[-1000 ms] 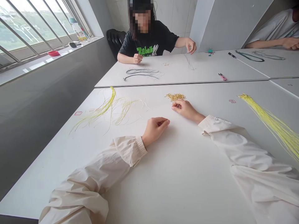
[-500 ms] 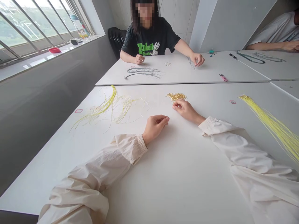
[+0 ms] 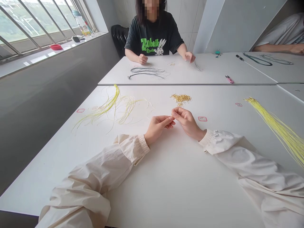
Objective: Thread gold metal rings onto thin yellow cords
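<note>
My left hand [image 3: 159,127] is closed in a pinch, its thumb and forefinger pointing right. Against its fingertips, my right hand [image 3: 187,122] pinches too, so the two hands meet above the white table [image 3: 175,177]. Whatever lies between the fingertips is too small to make out. Just beyond my right hand is a heap of small gold metal pieces [image 3: 181,98], with a few strays at its near side. Left of my hands, loose yellow cords [image 3: 116,96] spread over the table. A long bundle of yellow cords [image 3: 270,122] with gold ends lies at the right.
Across the table seam sits a person in a black T-shirt [image 3: 154,34], near grey cords [image 3: 147,71]. Pink thread snips [image 3: 229,79] and a black marker [image 3: 239,57] lie on the far table. Another person's arm [image 3: 273,47] rests at the far right. A red dish [image 3: 55,47] stands on the windowsill.
My right hand has moved from the gold heap back towards me, and its fingertips now meet those of my left hand. The co-worker's hand on the right has drawn back from the thin threads.
</note>
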Demonstrator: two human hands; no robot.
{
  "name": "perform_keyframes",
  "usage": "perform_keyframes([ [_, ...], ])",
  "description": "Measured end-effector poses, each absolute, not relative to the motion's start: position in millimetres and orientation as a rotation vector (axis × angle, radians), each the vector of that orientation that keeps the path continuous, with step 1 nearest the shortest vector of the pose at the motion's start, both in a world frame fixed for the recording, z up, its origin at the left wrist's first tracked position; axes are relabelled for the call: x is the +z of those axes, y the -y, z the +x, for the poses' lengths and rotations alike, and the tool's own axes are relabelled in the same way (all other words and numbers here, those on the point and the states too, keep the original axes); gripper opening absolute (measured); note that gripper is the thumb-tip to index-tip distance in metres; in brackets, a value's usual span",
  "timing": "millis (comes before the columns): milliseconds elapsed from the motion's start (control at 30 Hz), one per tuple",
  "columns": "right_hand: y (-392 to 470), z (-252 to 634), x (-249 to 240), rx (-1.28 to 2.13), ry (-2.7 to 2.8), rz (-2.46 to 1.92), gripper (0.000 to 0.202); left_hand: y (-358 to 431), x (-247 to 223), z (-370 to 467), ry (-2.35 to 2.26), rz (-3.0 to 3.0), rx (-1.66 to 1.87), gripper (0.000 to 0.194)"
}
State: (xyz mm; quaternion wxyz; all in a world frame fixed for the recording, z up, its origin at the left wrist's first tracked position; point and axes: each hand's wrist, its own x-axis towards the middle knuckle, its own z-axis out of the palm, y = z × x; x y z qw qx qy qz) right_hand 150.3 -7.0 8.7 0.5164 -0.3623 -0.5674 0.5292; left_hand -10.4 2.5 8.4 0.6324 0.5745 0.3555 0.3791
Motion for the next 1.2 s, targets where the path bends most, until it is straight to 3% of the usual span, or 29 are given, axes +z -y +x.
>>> perform_keyframes([
  [667,11,146,7,1.280,1.270,-0.785,0.024,-7,9,-9,-0.678,1.023,0.841,0.026],
  [1200,26,188,5,0.902,1.732,-1.028,0.011,3,6,-8,-0.819,1.517,0.791,0.028],
])
